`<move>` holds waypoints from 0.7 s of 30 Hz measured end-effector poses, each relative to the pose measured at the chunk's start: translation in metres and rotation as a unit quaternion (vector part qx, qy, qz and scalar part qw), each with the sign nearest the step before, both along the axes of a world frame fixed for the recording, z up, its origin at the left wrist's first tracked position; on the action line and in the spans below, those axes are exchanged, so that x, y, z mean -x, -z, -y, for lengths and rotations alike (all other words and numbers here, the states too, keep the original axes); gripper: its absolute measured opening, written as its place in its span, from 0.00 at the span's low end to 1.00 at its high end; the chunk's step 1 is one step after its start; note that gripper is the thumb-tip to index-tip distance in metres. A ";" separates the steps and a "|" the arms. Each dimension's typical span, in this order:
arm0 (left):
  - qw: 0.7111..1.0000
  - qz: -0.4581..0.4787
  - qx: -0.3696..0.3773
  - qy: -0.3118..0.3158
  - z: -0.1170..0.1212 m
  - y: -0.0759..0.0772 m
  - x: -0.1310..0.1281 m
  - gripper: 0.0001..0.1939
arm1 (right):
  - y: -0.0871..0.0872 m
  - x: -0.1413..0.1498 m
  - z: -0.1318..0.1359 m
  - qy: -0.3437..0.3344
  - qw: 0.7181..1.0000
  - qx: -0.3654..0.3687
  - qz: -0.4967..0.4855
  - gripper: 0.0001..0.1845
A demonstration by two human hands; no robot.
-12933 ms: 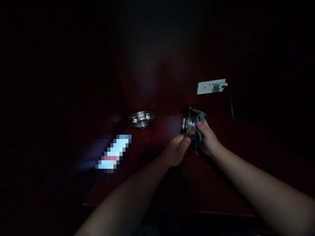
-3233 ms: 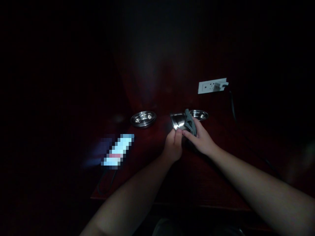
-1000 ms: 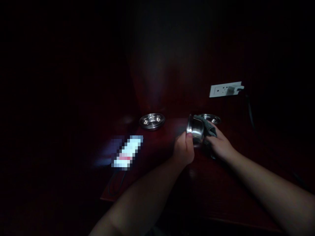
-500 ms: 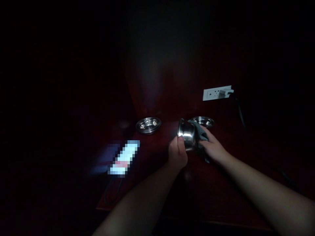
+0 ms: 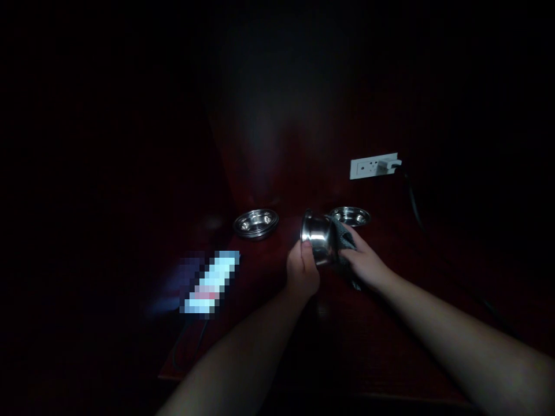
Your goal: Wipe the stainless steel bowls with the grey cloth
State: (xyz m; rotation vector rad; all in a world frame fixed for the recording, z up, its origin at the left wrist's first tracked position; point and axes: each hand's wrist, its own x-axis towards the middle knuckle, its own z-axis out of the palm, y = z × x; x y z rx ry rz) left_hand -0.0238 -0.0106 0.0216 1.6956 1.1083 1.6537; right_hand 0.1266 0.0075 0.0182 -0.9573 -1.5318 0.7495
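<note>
While shadow is filling most of the room, the person before me is holding a stainless-steel bowl [image 5: 319,240] on its side, its flared mouth facing left, over the dark red tabletop [image 5: 368,346]. The left hand [image 5: 302,271] is closing on the rim end, its thumb pressing along the outer wall; the other fingers are hiding behind the metal, so I cannot tell how far they are curling. The right hand [image 5: 366,263] is bunching a grey-green cloth [image 5: 344,242] in half-curled fingers and holding it against the base end.

What I am watching looks like wiping. Doing it well, I judge, is calling for a firm left thumb, since smooth steel could be slipping, and for turning the bowl against a flat pad of cloth rather than scrubbing one spot. One corner is dangling beneath the right hand; tucking it in would be giving a fuller pad.

Just behind the cloth a shallow steel dish [image 5: 351,217] is resting, and a stack of steel dishes [image 5: 255,225] is standing to the bowl's left. Moderate elbow room is suiting this, with both sitting so near.
</note>
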 end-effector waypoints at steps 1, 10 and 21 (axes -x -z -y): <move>1.000 -0.001 0.001 -0.006 0.000 0.000 0.000 0.21 | 0.000 0.000 0.000 -0.001 1.000 -0.002 0.003 0.36; 1.000 0.023 0.008 0.019 -0.003 -0.001 -0.001 0.22 | -0.001 0.006 0.005 -0.041 0.998 0.022 -0.048 0.33; 0.999 0.024 0.020 -0.008 -0.004 -0.004 0.000 0.20 | -0.003 0.017 0.022 -0.074 0.991 -0.094 0.060 0.37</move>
